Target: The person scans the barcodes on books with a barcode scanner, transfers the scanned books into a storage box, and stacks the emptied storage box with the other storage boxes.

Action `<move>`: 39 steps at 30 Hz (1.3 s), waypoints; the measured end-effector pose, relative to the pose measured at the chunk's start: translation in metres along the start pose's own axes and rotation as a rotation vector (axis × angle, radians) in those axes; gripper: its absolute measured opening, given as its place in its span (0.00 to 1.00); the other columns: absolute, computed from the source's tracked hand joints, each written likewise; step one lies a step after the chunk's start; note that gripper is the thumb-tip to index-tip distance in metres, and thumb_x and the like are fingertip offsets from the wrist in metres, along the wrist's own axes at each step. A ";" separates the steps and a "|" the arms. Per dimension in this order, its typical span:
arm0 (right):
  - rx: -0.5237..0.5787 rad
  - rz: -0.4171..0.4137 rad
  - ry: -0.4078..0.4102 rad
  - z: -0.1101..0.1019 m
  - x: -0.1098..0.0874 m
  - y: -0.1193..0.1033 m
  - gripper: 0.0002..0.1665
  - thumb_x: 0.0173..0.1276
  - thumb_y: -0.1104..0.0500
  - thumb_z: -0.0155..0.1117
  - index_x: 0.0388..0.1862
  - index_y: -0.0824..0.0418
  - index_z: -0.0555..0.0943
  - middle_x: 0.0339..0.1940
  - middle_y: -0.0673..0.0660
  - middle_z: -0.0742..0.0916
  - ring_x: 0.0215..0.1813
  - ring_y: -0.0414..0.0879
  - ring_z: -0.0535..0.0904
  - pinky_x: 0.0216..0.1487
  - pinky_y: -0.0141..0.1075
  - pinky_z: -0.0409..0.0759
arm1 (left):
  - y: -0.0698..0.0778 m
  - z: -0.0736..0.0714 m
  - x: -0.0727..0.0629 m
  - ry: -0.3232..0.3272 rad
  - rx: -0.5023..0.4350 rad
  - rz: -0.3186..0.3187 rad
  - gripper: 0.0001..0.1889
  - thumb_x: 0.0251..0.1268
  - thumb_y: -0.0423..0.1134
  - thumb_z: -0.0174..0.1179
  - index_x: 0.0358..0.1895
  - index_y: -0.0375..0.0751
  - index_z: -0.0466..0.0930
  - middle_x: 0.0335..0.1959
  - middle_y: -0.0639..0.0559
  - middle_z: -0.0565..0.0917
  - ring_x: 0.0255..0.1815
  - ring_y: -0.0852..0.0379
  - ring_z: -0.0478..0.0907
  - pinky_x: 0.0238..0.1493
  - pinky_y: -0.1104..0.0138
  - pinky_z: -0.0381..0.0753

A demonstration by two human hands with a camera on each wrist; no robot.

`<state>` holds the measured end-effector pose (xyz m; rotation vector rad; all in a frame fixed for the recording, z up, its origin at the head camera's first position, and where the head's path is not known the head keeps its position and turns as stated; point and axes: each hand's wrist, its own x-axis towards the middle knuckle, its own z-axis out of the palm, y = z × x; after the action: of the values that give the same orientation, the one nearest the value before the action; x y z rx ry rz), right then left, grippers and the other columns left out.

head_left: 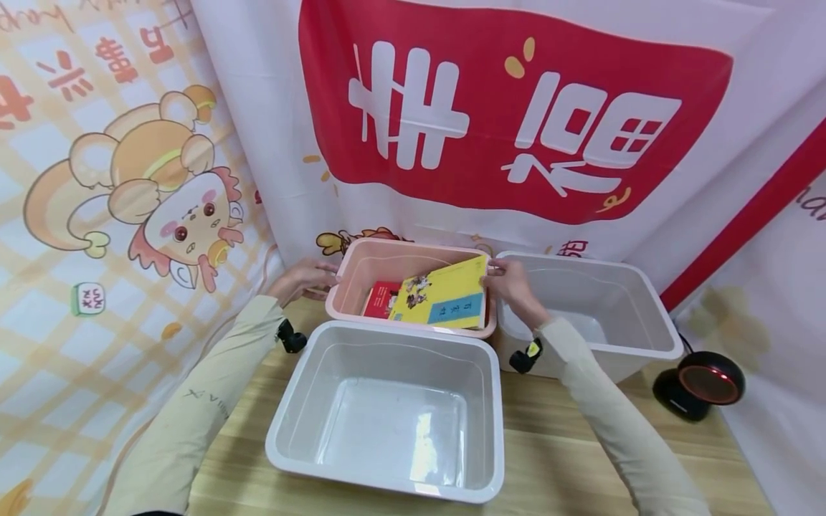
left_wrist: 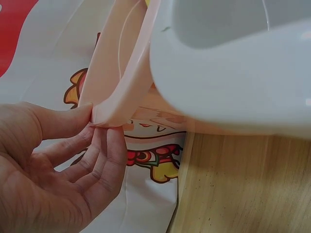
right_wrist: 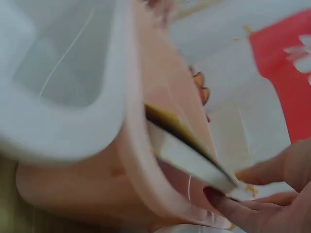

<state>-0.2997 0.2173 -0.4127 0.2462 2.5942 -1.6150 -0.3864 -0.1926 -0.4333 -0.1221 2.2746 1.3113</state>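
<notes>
A pink plastic bin (head_left: pixel 369 266) stands at the back of the table, holding a red book (head_left: pixel 379 298) partly covered by a yellow book (head_left: pixel 445 287) with a blue title block. My left hand (head_left: pixel 302 279) is at the bin's left end. In the left wrist view, the thumb and fingers of that hand (left_wrist: pixel 73 165) pinch the pink rim (left_wrist: pixel 119 99). At the other end, my right hand (head_left: pixel 515 288) holds the yellow book's right edge, which is raised to the rim. The right wrist view shows the book's pages (right_wrist: pixel 187 158) between thumb and fingers.
A grey bin (head_left: pixel 387 331) stands in front of the pink one, its near wall close to me. Another grey bin (head_left: pixel 590 264) is to the right. A black round device (head_left: pixel 710 378) sits at the table's right. Printed cloth (head_left: pixel 271 107) hangs behind and at the sides.
</notes>
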 end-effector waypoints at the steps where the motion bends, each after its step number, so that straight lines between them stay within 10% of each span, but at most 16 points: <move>1: -0.085 -0.029 -0.022 0.004 -0.001 -0.001 0.29 0.77 0.66 0.62 0.74 0.72 0.72 0.65 0.71 0.83 0.57 0.58 0.85 0.53 0.37 0.89 | -0.001 0.000 0.000 -0.002 -0.003 0.004 0.32 0.76 0.37 0.62 0.78 0.34 0.64 0.65 0.34 0.80 0.42 0.58 0.83 0.44 0.67 0.91; 7: -0.370 -0.161 -0.083 0.017 -0.011 -0.003 0.22 0.77 0.64 0.63 0.67 0.69 0.80 0.64 0.68 0.84 0.41 0.56 0.82 0.33 0.31 0.79 | -0.002 0.000 0.001 -0.009 -0.019 0.010 0.32 0.76 0.35 0.61 0.79 0.33 0.63 0.62 0.34 0.81 0.45 0.56 0.83 0.45 0.66 0.91; 14: -0.180 -0.180 -0.078 0.010 -0.019 -0.003 0.22 0.78 0.67 0.60 0.68 0.70 0.79 0.66 0.70 0.83 0.58 0.62 0.85 0.57 0.49 0.89 | 0.000 0.002 0.001 -0.001 -0.020 -0.015 0.32 0.76 0.37 0.61 0.79 0.35 0.64 0.62 0.37 0.80 0.52 0.51 0.80 0.47 0.65 0.91; 39: -0.096 -0.182 -0.191 -0.029 -0.061 0.023 0.19 0.77 0.65 0.64 0.63 0.71 0.81 0.47 0.70 0.89 0.43 0.61 0.88 0.45 0.52 0.92 | 0.002 0.005 -0.005 0.018 -0.016 -0.017 0.31 0.76 0.37 0.61 0.78 0.34 0.65 0.62 0.36 0.80 0.48 0.52 0.81 0.43 0.67 0.90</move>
<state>-0.2348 0.2470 -0.4110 -0.1479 2.5997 -1.4768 -0.3808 -0.1884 -0.4318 -0.1594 2.2735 1.3247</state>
